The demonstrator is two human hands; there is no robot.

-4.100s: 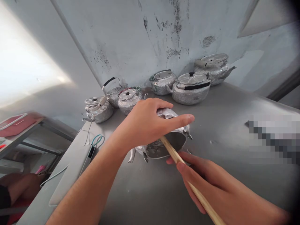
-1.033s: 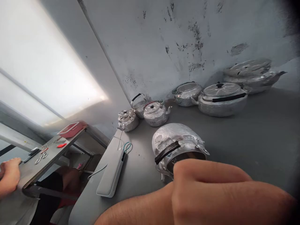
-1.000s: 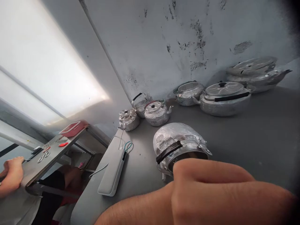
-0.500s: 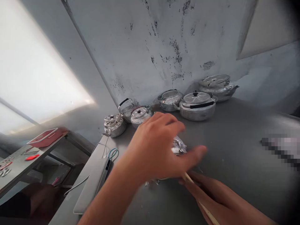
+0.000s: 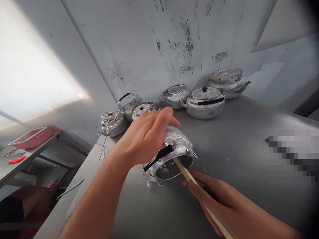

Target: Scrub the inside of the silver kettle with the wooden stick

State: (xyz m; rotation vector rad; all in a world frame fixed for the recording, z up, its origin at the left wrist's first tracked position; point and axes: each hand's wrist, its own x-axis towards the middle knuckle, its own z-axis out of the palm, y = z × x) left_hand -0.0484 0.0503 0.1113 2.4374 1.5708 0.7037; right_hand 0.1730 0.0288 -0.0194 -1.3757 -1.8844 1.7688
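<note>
Left grip (image 5: 147,132) lies bent over the flank of a tipped silvery kettle (image 5: 178,136), its palm side hidden, so whether it presses on the metal cannot be told; right grip (image 5: 211,191) pinches a pale wooden stick (image 5: 184,172) between thumb and fingers. Well to the left of the left grip, a reddish basket (image 5: 35,137) sits on a side tabletop (image 5: 6,170), with no lettering that can be read. Nearer that grip, a white cord (image 5: 72,189) runs beside the forearm (image 5: 99,196); it is best not to snag it. Behind the left grip, three small kettles (image 5: 114,127) stand close together, bearing no readable mark. Between the two grips, the tipped kettle rests on the main tabletop (image 5: 249,166), mouth turned towards the person, its black handle (image 5: 159,157) against the shoulder just below the left grip. Good handling probably calls for a broad, steady palm from the left grip so the rounded body cannot roll, and for the right grip to guide the stick clear of the rim in short, controlled movements, since its far end is out of sight inside. Behind the right grip, near the wall (image 5: 139,49), three more kettles (image 5: 205,108) show no brand either. Farthest right, an object (image 5: 296,142) is blurred into blocks, any writing unreadable.
</note>
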